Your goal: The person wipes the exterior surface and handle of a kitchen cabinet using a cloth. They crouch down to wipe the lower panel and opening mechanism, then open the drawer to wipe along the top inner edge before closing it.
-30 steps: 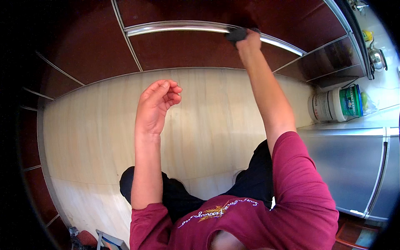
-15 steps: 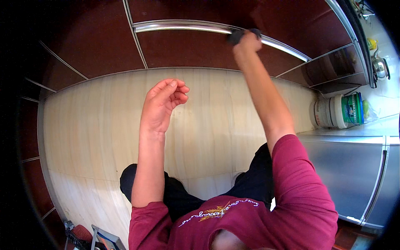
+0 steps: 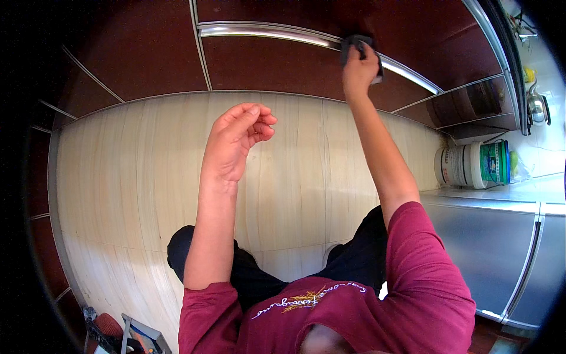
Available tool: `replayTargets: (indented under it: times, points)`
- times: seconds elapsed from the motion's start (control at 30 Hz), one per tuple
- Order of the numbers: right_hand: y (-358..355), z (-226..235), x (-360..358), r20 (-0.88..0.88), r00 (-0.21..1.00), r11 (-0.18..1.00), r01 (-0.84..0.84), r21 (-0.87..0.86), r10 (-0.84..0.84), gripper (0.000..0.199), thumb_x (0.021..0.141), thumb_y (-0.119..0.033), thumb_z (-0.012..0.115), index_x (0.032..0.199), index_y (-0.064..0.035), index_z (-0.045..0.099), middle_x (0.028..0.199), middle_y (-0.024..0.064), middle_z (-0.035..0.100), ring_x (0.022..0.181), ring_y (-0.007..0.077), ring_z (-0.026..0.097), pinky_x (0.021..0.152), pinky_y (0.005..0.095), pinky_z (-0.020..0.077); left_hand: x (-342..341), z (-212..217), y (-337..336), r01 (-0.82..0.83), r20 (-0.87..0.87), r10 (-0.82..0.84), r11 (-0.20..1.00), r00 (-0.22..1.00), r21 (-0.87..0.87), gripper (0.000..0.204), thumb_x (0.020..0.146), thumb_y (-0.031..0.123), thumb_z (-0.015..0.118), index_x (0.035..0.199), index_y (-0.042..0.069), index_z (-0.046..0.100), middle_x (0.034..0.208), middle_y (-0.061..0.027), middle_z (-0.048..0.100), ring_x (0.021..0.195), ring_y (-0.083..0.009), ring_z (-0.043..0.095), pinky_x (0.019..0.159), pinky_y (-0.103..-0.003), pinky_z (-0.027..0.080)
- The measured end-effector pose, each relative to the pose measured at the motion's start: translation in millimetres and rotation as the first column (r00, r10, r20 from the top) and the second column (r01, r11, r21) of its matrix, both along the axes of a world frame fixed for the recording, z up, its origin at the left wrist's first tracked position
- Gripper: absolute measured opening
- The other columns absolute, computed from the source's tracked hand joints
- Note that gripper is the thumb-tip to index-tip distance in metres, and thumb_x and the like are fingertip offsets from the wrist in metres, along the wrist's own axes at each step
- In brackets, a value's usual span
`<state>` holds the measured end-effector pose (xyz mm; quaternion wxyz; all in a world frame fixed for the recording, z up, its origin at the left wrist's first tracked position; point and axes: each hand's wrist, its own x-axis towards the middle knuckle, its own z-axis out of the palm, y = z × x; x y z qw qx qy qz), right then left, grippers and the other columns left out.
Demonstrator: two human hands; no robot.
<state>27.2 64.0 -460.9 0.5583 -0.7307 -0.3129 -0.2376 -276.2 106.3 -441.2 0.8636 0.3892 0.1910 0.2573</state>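
Observation:
My right hand (image 3: 360,76) is reached out far ahead, its fingers closed on a dark grey cloth (image 3: 361,42). The cloth is pressed against the dark red glossy cabinet front (image 3: 271,66), over its long silver handle strip (image 3: 268,33). Part of the cloth hangs beside the fingers on the right. My left hand (image 3: 236,135) is held up over the pale floor, left of centre, touching nothing. Its fingers are curled in loosely toward the thumb, and nothing shows in them.
Light streaked floor tiles (image 3: 147,165) lie between my knees and the cabinets. On the right stand a white bucket and a green one (image 3: 494,162) beside a grey metal-fronted appliance (image 3: 471,242). A kettle (image 3: 535,106) is at the far right. Several items, including a dustpan-like piece (image 3: 141,336), sit lower left.
My right hand with the cloth has moved slightly right along the handle strip, and the cloth now spreads lower beside the fingers. My left hand keeps its curled shape.

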Motion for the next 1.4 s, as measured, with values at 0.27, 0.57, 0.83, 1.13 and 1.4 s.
replayTargets:
  times: [0.27,0.57,0.83,1.13,1.4]
  points:
    - [40.0,1.4,-39.5,0.413,0.864,0.853,-0.036,-0.521,0.289,0.033,0.077,-0.006,0.061,0.107,-0.0189,0.066,0.093,0.0138,0.057,0.08,0.0358,0.06,0.067,0.0428,0.0516,-1.2,-13.2,1.2,-0.038,0.046,0.039,0.999,0.998,-0.016,0.019,0.093,0.018,0.055,0.096,0.001,0.062,0.087,-0.0097,0.065,0.074,-0.0151,0.061,0.072,-0.028,0.05]
    - [-27.9,8.8,31.7,0.658,0.734,0.776,0.314,-0.548,0.168,0.034,0.073,-0.008,0.065,0.106,-0.0169,0.067,0.095,0.0083,0.061,0.083,0.0292,0.061,0.068,0.0419,0.0477,-0.4,-15.5,0.2,-0.031,0.089,0.033,0.999,0.996,-0.028,0.019,0.093,0.019,0.055,0.097,0.001,0.062,0.088,-0.0098,0.065,0.075,-0.0151,0.061,0.071,-0.028,0.051]
    - [58.1,16.5,-48.5,0.652,0.549,0.712,0.138,-0.688,0.523,0.047,0.076,-0.007,0.058,0.12,-0.0198,0.058,0.094,0.0069,0.057,0.094,0.0262,0.058,0.077,0.0423,0.0463,-0.7,-20.6,0.7,-0.036,0.112,0.038,0.999,0.993,-0.016,0.019,0.094,0.018,0.054,0.097,0.001,0.061,0.089,-0.01,0.065,0.074,-0.0151,0.061,0.071,-0.028,0.051]
    - [-36.9,19.8,20.7,0.609,0.694,0.594,0.318,-0.739,0.385,0.054,0.074,-0.006,0.06,0.126,-0.0176,0.053,0.1,0.0094,0.052,0.095,0.0301,0.054,0.073,0.0445,0.0479,-14.1,-13.8,12.6,-0.098,0.123,0.101,0.995,0.987,-0.034,0.02,0.093,0.019,0.054,0.098,0.001,0.061,0.089,-0.0103,0.065,0.075,-0.0155,0.061,0.072,-0.028,0.05]
    - [61.3,8.1,-52.2,0.606,0.539,0.663,0.111,-0.74,0.586,0.05,0.073,-0.003,0.058,0.122,-0.013,0.055,0.102,0.0096,0.054,0.099,0.0288,0.054,0.08,0.0401,0.0486,-0.7,-33.1,3.9,-0.168,0.196,0.175,0.984,0.965,-0.05,0.02,0.092,0.02,0.056,0.096,0.002,0.063,0.087,-0.0083,0.065,0.074,-0.0129,0.061,0.072,-0.027,0.05]
